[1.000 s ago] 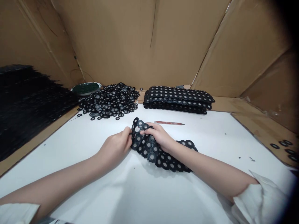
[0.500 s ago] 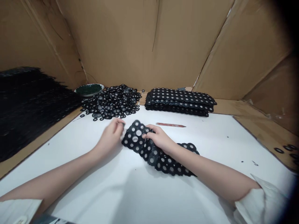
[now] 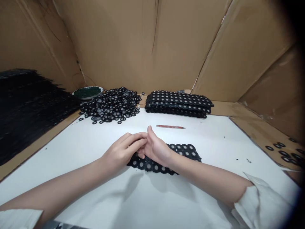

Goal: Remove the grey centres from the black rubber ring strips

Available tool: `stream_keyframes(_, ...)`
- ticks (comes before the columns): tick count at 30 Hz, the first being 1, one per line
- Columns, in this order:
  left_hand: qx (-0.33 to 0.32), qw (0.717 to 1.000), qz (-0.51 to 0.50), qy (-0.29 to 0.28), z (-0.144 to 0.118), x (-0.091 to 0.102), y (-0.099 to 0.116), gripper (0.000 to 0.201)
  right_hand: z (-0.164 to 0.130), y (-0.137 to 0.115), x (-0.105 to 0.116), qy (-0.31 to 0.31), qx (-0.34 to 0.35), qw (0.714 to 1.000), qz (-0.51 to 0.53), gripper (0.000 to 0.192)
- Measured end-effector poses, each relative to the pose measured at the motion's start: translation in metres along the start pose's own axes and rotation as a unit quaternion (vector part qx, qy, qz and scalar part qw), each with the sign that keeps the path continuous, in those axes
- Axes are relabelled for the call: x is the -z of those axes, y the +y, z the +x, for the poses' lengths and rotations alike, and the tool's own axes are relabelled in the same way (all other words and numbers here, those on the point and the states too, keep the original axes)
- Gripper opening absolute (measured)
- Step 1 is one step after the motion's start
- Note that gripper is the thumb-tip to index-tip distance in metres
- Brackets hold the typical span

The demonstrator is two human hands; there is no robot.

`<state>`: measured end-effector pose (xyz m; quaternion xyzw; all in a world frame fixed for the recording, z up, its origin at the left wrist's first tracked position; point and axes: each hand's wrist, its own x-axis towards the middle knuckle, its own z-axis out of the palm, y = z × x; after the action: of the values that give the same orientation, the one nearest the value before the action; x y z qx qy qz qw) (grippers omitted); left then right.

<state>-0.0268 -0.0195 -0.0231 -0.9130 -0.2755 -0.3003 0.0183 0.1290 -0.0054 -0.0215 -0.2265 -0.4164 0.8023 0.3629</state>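
Sheet of black rings [image 3: 183, 151] flat under both hands; left hand [image 3: 121, 152], right hand [image 3: 156, 148] grip spread, pressing.

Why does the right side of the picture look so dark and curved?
Head view: a wide lens bends the white table edges and darkens the right corners; soft shadows fall under both forearms; the dark pile at far left is smeared, without detail.

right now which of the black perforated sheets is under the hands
The single sheet lying flat on the white table, pressed under both the left hand and right hand. The other sheets sit untouched in a stack by the cardboard wall.
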Motion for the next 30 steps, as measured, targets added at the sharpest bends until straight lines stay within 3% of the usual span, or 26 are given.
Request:
stream_keyframes(4,0.102,0.991,-0.072,-0.047,0.005,0.001,0.0,0.038,0.002,0.01,0.003,-0.003,-0.066,0.995,0.075,0.053)
stream_keyframes(9,0.247,0.951,-0.165,-0.086,0.014,0.004,0.003,0.035,0.001,0.014,0.005,-0.002,-0.066,0.994,0.083,0.053)
stream_keyframes(16,0.316,0.937,-0.144,-0.032,0.016,0.003,0.007,0.026,0.001,0.021,0.004,0.022,-0.068,0.997,0.028,0.046)
stream_keyframes(19,0.322,0.94,-0.115,0.014,0.017,0.007,-0.006,0.023,0.001,0.015,0.006,0.017,-0.04,0.999,-0.003,0.033)
stream_keyframes(21,0.316,0.945,-0.086,0.002,0.016,0.01,-0.019,0.022,0.001,0.003,0.008,0.027,-0.003,0.999,-0.04,0.025)
stream_keyframes(23,0.316,0.946,-0.058,-0.051,0.015,0.01,-0.032,0.023,-0.001,-0.015,0.015,0.063,0.036,0.993,-0.091,0.024)
stream_keyframes(26,0.311,0.942,-0.029,-0.125,0.01,0.008,-0.039,0.028,-0.02,-0.046,0.037,0.184,0.09,0.962,-0.183,0.023)
stream_keyframes(30,0.26,0.951,0.004,-0.165,0.004,0.004,-0.029,0.026,-0.085,-0.088,0.094,0.364,0.104,0.891,-0.25,0.01)
